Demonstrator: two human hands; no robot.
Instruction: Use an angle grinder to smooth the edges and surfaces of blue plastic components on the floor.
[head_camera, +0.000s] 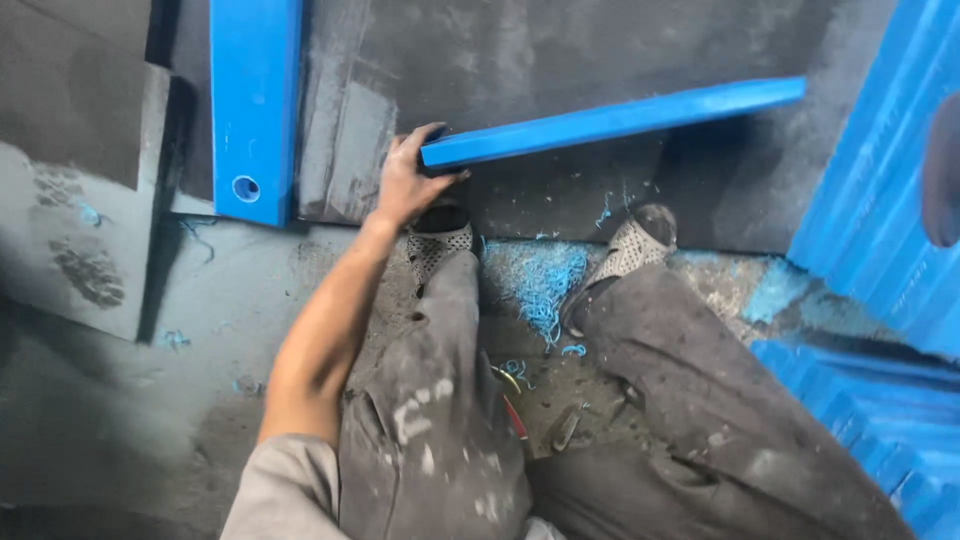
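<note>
Big stack of blue bars (880, 200) on the right. Wide blue bar (255, 100) stands top left. Long thin blue bar (620, 118) sticks out over the floor; left hand (408, 180) curled round its near end. Blue shavings (545, 280) btwn the shoes.

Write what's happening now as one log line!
left hand: grips end of blue bar | right hand: not in view | blue shavings on floor

Open floor left of the arm — blue bar (610, 122), upright blue post (254, 105) block ahead.
</note>
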